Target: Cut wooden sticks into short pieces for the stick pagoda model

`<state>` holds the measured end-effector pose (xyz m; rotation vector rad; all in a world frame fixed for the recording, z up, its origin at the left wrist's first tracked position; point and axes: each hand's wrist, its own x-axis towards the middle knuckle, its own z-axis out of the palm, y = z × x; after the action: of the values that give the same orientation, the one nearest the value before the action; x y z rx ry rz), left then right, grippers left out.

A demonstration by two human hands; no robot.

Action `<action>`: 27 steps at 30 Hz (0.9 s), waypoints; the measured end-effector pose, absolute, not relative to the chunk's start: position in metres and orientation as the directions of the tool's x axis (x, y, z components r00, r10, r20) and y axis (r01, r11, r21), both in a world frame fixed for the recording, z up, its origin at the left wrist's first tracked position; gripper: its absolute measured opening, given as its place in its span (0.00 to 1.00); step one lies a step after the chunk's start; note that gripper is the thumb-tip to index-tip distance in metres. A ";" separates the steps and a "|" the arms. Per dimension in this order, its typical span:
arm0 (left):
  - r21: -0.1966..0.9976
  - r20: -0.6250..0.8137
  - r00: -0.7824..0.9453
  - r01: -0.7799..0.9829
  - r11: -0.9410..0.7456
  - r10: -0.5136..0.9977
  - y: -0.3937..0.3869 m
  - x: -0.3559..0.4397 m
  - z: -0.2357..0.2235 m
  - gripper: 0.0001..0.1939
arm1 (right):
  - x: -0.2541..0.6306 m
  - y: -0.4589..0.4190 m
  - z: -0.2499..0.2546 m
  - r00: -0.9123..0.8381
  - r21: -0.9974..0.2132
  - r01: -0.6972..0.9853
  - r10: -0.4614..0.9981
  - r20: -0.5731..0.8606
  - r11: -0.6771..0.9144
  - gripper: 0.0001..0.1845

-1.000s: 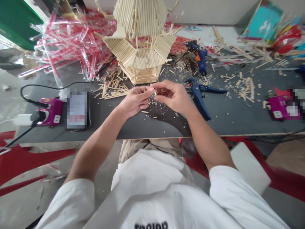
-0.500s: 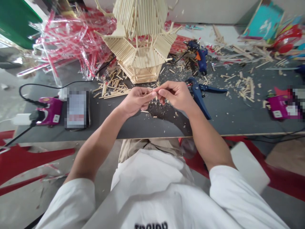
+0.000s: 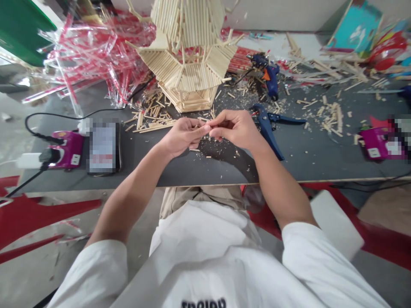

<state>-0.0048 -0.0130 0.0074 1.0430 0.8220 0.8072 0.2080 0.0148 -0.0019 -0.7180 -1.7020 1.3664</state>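
one untidy grey tabletop (image 3: 138, 147), pale wall (image 3: 272, 15) behind; left hand (image 3: 183, 137), right hand (image 3: 236, 128) above, grip unclear

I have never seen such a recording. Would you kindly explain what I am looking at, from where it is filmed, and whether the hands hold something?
There is no machine: these are a person's bare left hand and right hand. The camera sits on the person's head, looking forward and down, so a white shirt shows too. The hands meet over a dark table. Something small may be pinched between them, but it is too hidden to tell. Just beyond stands a tiered structure of thin wooden sticks, with loose stick pieces on its left. On its right lie a blue glue gun and, nearer, a blue cutter. A phone lies further left.
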 end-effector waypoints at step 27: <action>0.881 -0.328 0.226 -0.277 0.384 0.917 -0.002 -0.018 0.023 0.14 | 0.187 0.002 -0.016 -0.777 -0.641 0.379 0.606 0.171 0.668 0.07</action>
<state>-0.0177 -0.0017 0.0232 0.7892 1.0068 0.9530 0.1874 0.0016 -0.0158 -0.7750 -2.5134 0.8454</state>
